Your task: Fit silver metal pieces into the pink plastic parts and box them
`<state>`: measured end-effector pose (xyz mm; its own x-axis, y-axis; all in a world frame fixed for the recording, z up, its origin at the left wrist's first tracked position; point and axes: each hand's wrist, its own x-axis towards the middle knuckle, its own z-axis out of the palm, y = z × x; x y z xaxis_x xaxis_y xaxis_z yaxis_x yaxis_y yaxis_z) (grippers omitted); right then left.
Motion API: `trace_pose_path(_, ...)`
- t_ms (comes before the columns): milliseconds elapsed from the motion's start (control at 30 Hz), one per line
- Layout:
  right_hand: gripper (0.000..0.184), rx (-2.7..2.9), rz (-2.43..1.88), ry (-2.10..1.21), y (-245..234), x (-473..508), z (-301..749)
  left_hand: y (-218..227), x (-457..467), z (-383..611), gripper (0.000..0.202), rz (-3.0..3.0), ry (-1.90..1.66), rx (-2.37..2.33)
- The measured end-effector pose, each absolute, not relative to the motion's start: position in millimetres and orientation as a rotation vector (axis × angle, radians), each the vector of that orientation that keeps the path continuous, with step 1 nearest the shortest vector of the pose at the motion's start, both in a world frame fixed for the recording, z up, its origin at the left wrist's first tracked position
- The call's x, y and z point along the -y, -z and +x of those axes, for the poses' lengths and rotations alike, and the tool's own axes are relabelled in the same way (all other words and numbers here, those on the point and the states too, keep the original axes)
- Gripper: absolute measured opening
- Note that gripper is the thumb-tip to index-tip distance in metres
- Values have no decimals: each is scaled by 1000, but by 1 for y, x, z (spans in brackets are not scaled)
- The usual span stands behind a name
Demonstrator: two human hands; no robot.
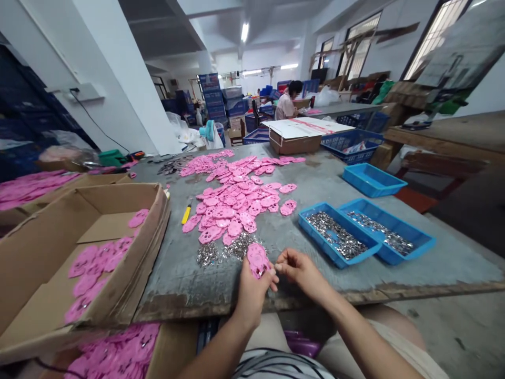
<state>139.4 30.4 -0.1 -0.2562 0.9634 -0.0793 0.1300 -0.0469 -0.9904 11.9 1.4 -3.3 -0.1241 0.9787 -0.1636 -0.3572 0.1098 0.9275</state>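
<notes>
My left hand (254,287) is closed around a flat pink piece with cut-outs (257,258), held up above the table's front edge. Close on its right, my right hand (296,267) has thumb and fingers pinched together at the piece's lower right side; whatever sits between those fingertips is too small to make out. Just beyond my hands lie small heaps of shiny metal bits (239,246). Behind them spreads a large pile of similar pink pieces (232,205).
Two blue trays (339,258) of metal bits stand at right, with another blue tray (373,181) behind. A yellow-handled cutter (186,215) lies left of the pile. An open cardboard box (158,237) holds pink pieces. A person (286,105) sits farther back.
</notes>
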Motion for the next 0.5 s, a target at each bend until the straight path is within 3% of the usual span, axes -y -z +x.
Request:
trace_pose_path(300, 33, 1418, -1135, -1454, 6, -28, 141, 5, -8, 17, 47, 768, -1267, -1259)
trace_pose_path(500, 43, 1204, -1156, -1495, 7, -24, 137, 5, -14, 20, 33, 834, -1348, -1318)
